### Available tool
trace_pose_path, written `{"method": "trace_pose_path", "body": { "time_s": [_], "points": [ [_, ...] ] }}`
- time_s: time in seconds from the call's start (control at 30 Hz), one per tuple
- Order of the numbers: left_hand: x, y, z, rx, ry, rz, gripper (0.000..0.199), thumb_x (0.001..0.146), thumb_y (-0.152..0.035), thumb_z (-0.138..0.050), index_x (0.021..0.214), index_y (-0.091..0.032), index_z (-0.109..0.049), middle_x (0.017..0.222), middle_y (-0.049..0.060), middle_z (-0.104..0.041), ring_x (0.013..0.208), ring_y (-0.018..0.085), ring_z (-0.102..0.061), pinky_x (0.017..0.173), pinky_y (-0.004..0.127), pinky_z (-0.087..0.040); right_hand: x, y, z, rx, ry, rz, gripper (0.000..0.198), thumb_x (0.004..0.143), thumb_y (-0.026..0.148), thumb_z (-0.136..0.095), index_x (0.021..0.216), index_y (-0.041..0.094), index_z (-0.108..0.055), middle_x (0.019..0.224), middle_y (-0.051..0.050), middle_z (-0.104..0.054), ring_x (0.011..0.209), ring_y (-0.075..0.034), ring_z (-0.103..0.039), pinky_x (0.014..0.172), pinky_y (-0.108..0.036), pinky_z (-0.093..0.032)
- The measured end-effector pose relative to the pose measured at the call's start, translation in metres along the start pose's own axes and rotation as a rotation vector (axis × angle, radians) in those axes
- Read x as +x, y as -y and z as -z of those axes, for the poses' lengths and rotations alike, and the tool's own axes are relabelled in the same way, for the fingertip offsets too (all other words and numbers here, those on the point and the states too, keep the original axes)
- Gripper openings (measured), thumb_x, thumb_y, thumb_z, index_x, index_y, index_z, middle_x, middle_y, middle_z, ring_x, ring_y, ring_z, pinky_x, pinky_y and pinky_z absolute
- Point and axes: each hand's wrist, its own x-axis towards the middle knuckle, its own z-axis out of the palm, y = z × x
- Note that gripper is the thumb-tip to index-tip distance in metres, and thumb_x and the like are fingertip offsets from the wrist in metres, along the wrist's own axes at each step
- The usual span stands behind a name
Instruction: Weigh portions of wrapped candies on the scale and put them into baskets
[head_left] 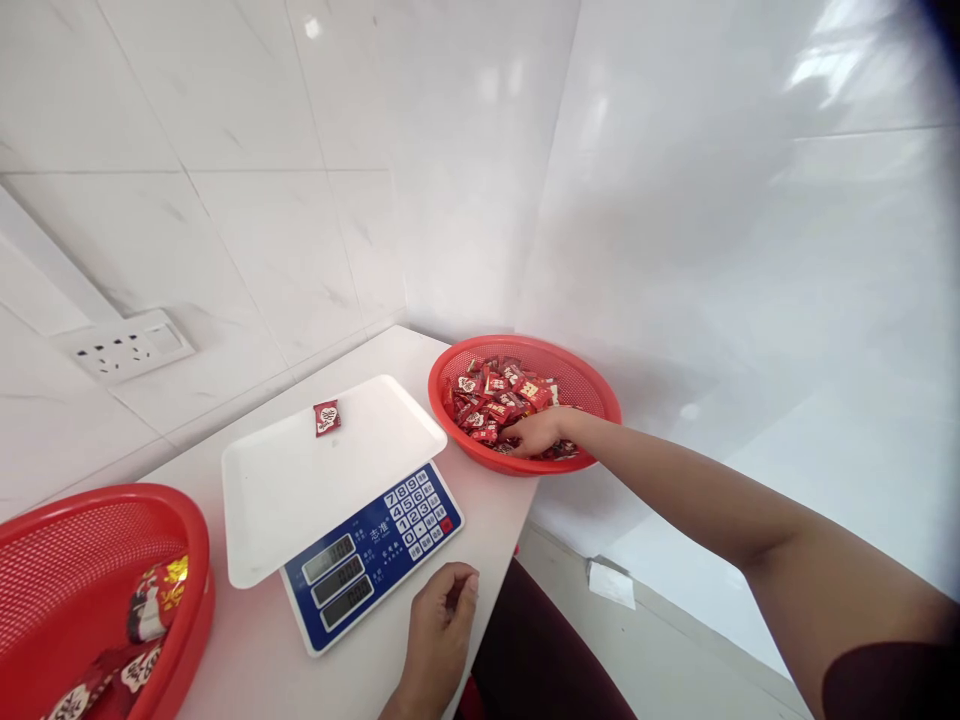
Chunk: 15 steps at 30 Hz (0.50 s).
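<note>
Dark sleeve (892, 680) in the lower right corner, the person's right arm crosses to the frame's centre and hides part of one red basket's rim (517, 345). That right hand (536, 432) has its fingers among the heaped red packets (499, 390), too jumbled to count; whether it grips one I can't tell from here. Bottom centre, the left hand (442, 630) is curled closed by the bench (247, 650) edge. One scale (360, 570), with three displays (339, 580), stands between two red baskets, a single packet (326, 418) on its white tray (277, 500). I count at least three packages (154, 600) in the second basket (196, 560), lower left, cut by the frame. One socket panel (135, 347) sits on the wall, left; one white scrap (611, 584) lies on the floor, lower right of centre.
</note>
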Motion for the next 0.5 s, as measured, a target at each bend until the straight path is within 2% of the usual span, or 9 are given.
{"method": "trace_pose_path", "body": {
  "time_s": [0.23, 0.5],
  "points": [
    [0.001, 0.002, 0.0, 0.006, 0.012, 0.003, 0.024, 0.085, -0.038, -0.046, 0.082, -0.018, -0.057, 0.075, 0.002, -0.057, 0.07, 0.015, -0.052, 0.064, 0.023, -0.042, -0.001, -0.004, -0.01, 0.019, -0.06, -0.038, 0.056, 0.068, 0.043, -0.061, 0.121, 0.025, -0.053, 0.113, -0.009, -0.061, 0.093, -0.03, -0.061, 0.067, -0.032, -0.047],
    [0.0, -0.002, 0.0, 0.03, 0.015, -0.007, 0.025, 0.085, -0.038, -0.045, 0.081, -0.018, -0.058, 0.072, 0.001, -0.055, 0.068, 0.015, -0.05, 0.063, 0.023, -0.042, 0.0, 0.006, -0.017, -0.004, -0.16, -0.094, 0.05, 0.06, 0.021, -0.066, 0.109, 0.021, -0.057, 0.108, -0.013, -0.06, 0.088, -0.031, -0.061, 0.063, -0.034, -0.047]
  ]
}}
